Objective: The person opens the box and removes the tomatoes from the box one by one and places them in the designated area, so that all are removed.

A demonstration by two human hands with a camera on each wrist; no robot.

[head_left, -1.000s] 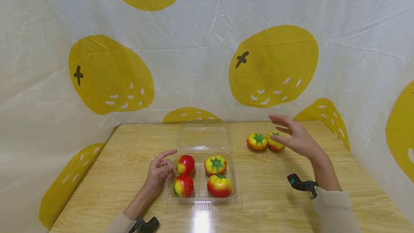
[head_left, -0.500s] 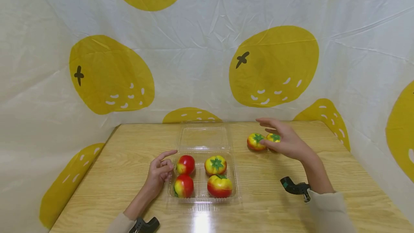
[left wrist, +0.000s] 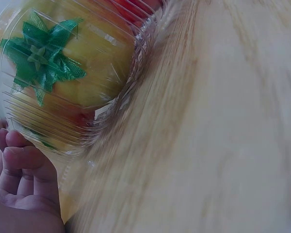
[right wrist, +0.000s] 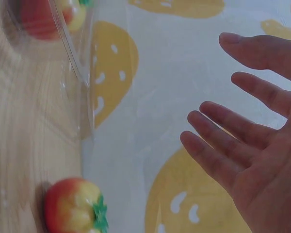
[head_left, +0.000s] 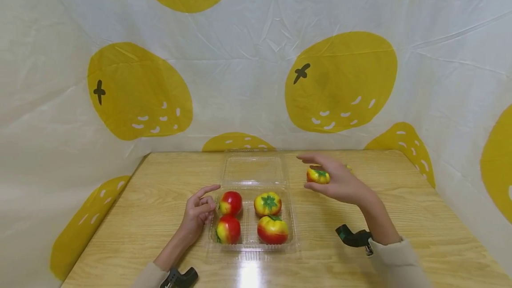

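Note:
A clear plastic clamshell container (head_left: 295,230) lies with its lid (head_left: 254,170) folded back. In its base sit several red-and-yellow persimmon-like fruits (head_left: 268,203) with green leafy tops. My left hand (head_left: 196,212) is at the container's left side; thumb and curled fingers pinch its rim in the left wrist view, with the index finger stretched out. My right hand (head_left: 338,181), thumb and fingers spread, hovers around another such fruit (head_left: 318,176) on the table and appears apart from it. A second loose fruit (head_left: 349,167) is mostly hidden behind that hand.
The wooden table (head_left: 156,181) backs onto a white cloth (head_left: 240,83) printed with large yellow fruits, which also hangs at both sides. A black wrist camera (head_left: 354,237) projects from the right forearm; another (head_left: 184,277) sits on the left.
The right hand has moved left and slightly lower, from the right-hand loose fruit to the left-hand one, now covering most of the right-hand fruit. My left hand stays in place.

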